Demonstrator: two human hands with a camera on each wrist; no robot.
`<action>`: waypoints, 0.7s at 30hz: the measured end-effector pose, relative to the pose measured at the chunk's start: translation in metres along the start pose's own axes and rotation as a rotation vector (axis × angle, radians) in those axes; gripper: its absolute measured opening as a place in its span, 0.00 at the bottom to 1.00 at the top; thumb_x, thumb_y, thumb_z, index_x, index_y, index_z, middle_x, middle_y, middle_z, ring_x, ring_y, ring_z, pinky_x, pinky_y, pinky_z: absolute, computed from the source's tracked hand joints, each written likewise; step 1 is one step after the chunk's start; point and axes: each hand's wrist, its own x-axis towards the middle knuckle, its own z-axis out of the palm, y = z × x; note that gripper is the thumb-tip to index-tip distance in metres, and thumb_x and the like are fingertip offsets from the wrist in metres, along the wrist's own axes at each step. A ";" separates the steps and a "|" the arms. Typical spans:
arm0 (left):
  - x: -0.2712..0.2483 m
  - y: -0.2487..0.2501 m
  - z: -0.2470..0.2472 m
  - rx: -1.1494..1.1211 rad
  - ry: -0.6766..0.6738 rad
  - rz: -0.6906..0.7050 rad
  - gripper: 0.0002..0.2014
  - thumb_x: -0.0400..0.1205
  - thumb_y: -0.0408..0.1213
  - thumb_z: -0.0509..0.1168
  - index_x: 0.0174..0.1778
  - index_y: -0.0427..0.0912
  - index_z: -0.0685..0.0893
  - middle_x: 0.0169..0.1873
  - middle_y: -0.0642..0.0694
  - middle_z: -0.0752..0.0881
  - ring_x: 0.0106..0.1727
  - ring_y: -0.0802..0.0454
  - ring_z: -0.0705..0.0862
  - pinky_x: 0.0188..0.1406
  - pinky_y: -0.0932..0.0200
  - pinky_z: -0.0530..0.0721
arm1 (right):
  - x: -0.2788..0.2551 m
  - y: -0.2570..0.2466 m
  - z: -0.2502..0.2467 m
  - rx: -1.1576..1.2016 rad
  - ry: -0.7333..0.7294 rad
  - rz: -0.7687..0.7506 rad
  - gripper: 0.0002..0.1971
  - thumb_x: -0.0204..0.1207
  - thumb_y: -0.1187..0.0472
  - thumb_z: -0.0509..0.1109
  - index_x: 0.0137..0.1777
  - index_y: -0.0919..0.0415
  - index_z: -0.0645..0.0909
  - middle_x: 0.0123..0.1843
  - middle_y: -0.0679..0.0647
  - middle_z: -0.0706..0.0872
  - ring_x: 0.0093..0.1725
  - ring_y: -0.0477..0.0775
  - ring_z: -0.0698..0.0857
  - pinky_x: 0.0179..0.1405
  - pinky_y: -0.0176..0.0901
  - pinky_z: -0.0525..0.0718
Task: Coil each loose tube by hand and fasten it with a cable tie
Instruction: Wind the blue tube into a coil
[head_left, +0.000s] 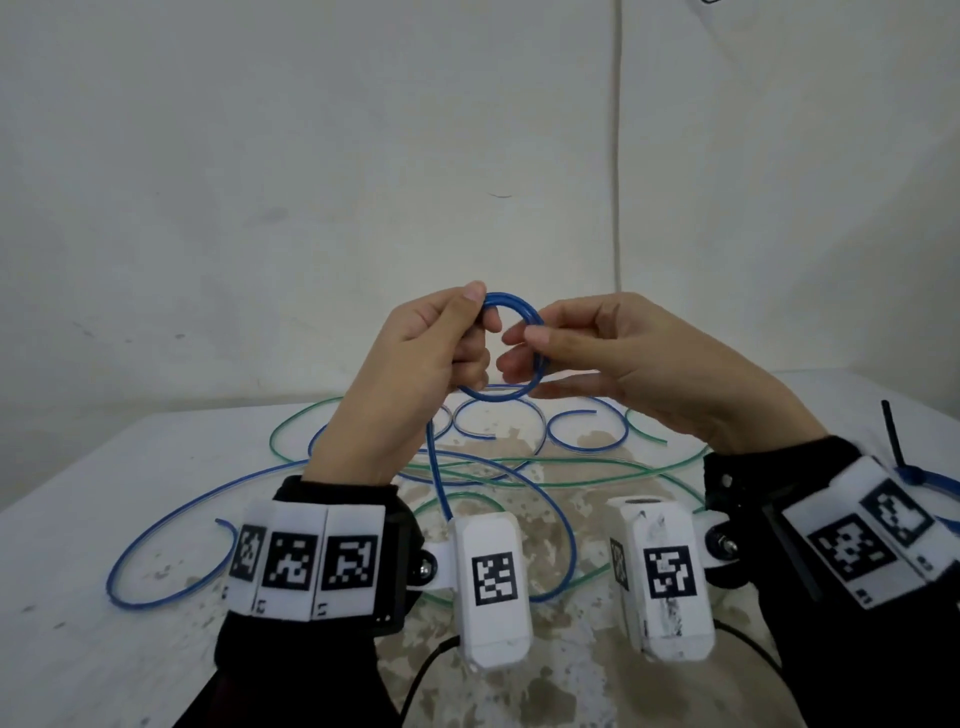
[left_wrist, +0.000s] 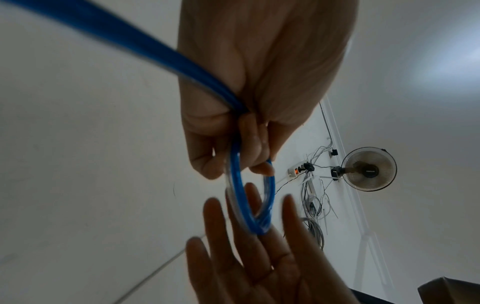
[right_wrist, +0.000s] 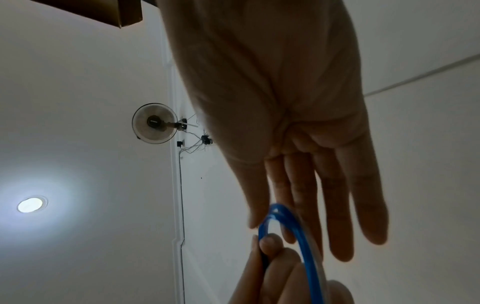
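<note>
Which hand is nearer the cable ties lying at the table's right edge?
Right. The right hand is raised above the table at the blue coil, with the cable ties beside its wrist; the left hand grips the coil's far side, farther away.

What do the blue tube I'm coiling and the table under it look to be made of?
Blue tube: looks like flexible, translucent plastic with a glossy finish; it bends into a tight loop between the hands, and the left wrist view shows a clear edge. Table: a white, matt surface with brownish worn patches, perhaps paint over board; I cannot tell for sure.
</note>
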 end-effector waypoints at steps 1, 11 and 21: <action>0.000 0.000 -0.001 0.004 0.009 0.007 0.17 0.88 0.39 0.54 0.35 0.38 0.76 0.19 0.55 0.62 0.20 0.56 0.60 0.26 0.65 0.66 | 0.000 -0.001 0.000 0.003 -0.014 0.011 0.18 0.74 0.50 0.65 0.53 0.62 0.86 0.47 0.56 0.92 0.51 0.51 0.89 0.56 0.44 0.87; -0.002 0.001 0.004 0.114 -0.060 -0.030 0.20 0.87 0.41 0.56 0.29 0.37 0.76 0.18 0.51 0.69 0.21 0.54 0.70 0.27 0.64 0.76 | 0.008 -0.004 0.019 0.395 0.110 -0.013 0.04 0.84 0.67 0.57 0.52 0.62 0.72 0.24 0.49 0.72 0.23 0.46 0.71 0.36 0.38 0.85; -0.006 0.007 0.007 0.179 -0.137 -0.020 0.19 0.89 0.40 0.52 0.31 0.40 0.66 0.20 0.56 0.62 0.23 0.56 0.60 0.27 0.61 0.62 | 0.005 -0.003 0.010 0.281 -0.044 0.064 0.13 0.85 0.57 0.56 0.52 0.66 0.77 0.25 0.51 0.71 0.23 0.48 0.68 0.37 0.43 0.85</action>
